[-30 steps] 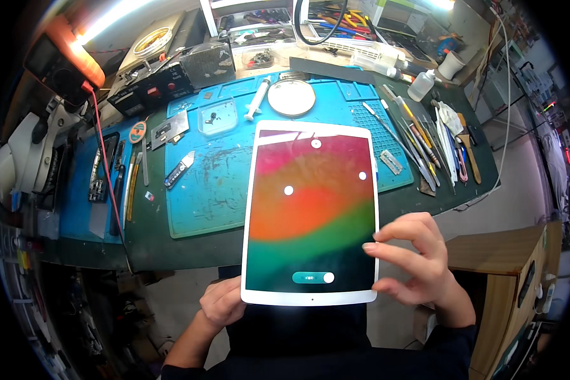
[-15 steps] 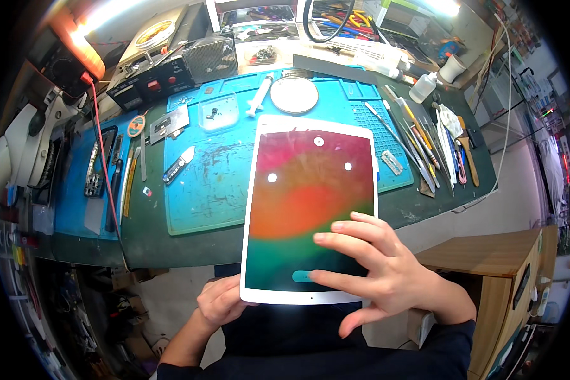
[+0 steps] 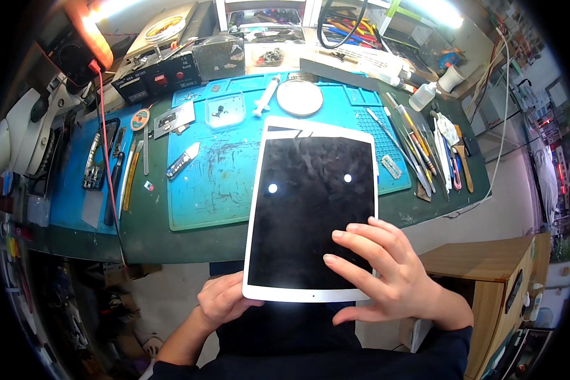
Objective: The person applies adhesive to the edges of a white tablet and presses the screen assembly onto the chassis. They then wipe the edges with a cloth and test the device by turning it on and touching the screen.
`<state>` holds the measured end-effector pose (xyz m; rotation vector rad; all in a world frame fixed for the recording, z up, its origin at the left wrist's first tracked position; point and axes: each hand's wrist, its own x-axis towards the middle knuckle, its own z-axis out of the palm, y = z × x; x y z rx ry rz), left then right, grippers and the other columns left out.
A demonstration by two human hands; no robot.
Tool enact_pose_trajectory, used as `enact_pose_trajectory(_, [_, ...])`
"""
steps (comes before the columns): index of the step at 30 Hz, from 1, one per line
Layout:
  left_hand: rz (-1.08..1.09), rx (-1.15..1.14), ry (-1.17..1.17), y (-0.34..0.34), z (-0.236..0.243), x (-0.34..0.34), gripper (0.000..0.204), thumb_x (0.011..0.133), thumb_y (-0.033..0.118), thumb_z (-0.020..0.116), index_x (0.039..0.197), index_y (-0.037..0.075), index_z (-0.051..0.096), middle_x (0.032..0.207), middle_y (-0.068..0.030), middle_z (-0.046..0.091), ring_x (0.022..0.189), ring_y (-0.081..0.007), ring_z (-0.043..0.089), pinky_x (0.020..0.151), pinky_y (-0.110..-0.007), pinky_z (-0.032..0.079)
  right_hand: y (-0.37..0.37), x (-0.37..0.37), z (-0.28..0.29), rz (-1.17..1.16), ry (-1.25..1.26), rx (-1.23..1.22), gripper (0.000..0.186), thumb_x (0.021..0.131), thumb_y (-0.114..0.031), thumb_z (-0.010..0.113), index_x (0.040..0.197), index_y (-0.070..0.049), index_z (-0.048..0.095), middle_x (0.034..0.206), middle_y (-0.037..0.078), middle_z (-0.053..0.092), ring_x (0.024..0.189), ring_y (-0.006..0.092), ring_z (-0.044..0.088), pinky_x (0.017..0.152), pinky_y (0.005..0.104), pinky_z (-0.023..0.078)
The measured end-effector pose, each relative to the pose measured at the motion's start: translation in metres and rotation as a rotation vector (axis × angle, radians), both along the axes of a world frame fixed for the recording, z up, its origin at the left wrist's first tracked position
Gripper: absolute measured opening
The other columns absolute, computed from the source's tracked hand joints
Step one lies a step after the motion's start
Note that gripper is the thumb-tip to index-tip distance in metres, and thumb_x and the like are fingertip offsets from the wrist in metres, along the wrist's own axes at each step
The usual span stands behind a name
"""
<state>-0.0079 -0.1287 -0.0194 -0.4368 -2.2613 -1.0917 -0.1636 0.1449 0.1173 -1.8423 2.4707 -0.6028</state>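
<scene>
A white-framed tablet (image 3: 297, 215) is held up above my lap, its far end overlapping the near part of the blue work mat. The screen is black and carries two bright round light reflections. My left hand (image 3: 223, 297) grips the tablet's lower left corner, with its fingers partly hidden underneath. Over the lower right of the screen hovers my right hand (image 3: 386, 269), its fingers spread and the thumb stretched out below the tablet's edge; whether a fingertip touches the glass I cannot tell.
On the blue mat (image 3: 202, 190) lie a utility knife (image 3: 183, 160), a clear tray (image 3: 225, 112), a syringe (image 3: 267, 95) and a round dish (image 3: 299, 97). Tweezers and brushes (image 3: 424, 145) are spread at the right. A multimeter (image 3: 73, 47) stands far left; a wooden cabinet (image 3: 487, 266) is at right.
The tablet's screen has gone from a coloured picture to black. My right hand has drawn slightly right, its fingers away from the lower middle of the screen. The left hand keeps its grip.
</scene>
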Motion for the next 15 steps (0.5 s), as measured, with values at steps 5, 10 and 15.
enact_pose_trajectory(5, [0.022, 0.008, 0.008, 0.001, 0.005, 0.0, 0.042, 0.077, 0.019, 0.09, 0.108, -0.002, 0.07, 0.104, -0.0185, 0.075, 0.08, -0.0275, 0.076, 0.067, -0.033, 0.062, 0.004, 0.016, -0.007, -0.056, 0.11, -0.019, 0.054, 0.086, -0.039, 0.076, 0.128, -0.005, 0.068, 0.134, 0.016, 0.063, 0.123, 0.031, 0.06, 0.104, 0.0447, 0.05])
enact_pose_trajectory(10, [0.058, 0.002, -0.022, 0.005, 0.01, 0.0, 0.037, 0.078, 0.013, 0.088, 0.107, -0.001, 0.07, 0.103, -0.0182, 0.076, 0.081, -0.0282, 0.076, 0.067, -0.033, 0.062, 0.002, 0.023, -0.011, 0.007, 0.399, -0.074, 0.033, 0.094, -0.024, 0.068, 0.121, -0.006, 0.073, 0.122, 0.015, 0.072, 0.112, 0.0282, 0.07, 0.093, 0.0376, 0.058])
enact_pose_trajectory(15, [0.114, -0.05, -0.001, 0.006, 0.005, 0.004, 0.036, 0.079, 0.007, 0.087, 0.109, -0.001, 0.068, 0.1, -0.0179, 0.076, 0.079, -0.0281, 0.076, 0.066, -0.033, 0.061, 0.002, 0.039, -0.015, 0.054, 0.529, -0.05, 0.028, 0.099, -0.021, 0.062, 0.12, -0.008, 0.074, 0.12, 0.015, 0.074, 0.112, 0.027, 0.072, 0.092, 0.0369, 0.058])
